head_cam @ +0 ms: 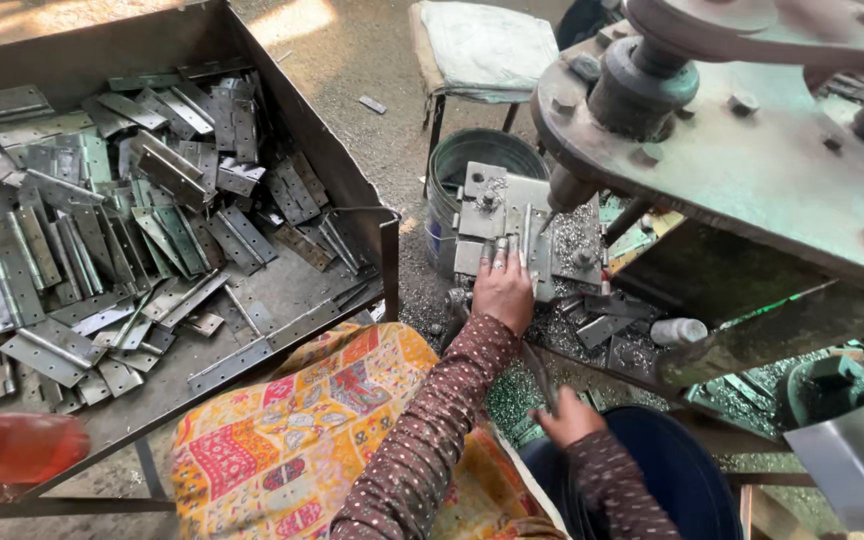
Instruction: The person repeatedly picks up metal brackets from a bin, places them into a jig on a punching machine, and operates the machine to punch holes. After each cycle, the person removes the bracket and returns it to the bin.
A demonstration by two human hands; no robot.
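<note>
The left hand [504,290] lies flat, fingers together and stretched forward, pressing on a grey steel hinge plate [524,240] that sits on the grey metal fixture block [487,215] of the machine. Just ahead of the fingertips a dark steel spindle [567,190] comes down toward the plate, and silvery metal shavings [577,235] lie heaped to the right of the fingers. The right hand [569,415] is lower and nearer the body, fingers curled around a thin dark rod [540,375]; how tightly they close cannot be told. Beside it is a dark blue round tub [672,470]. Beyond the left fingertips stands a green metal bucket [472,160]. Well to the left of both hands, a large rusty steel tray [332,170] holds a heap of loose grey hinges [102,230]. A yellow patterned cloth [312,430] covers the lap below the left forearm.
</note>
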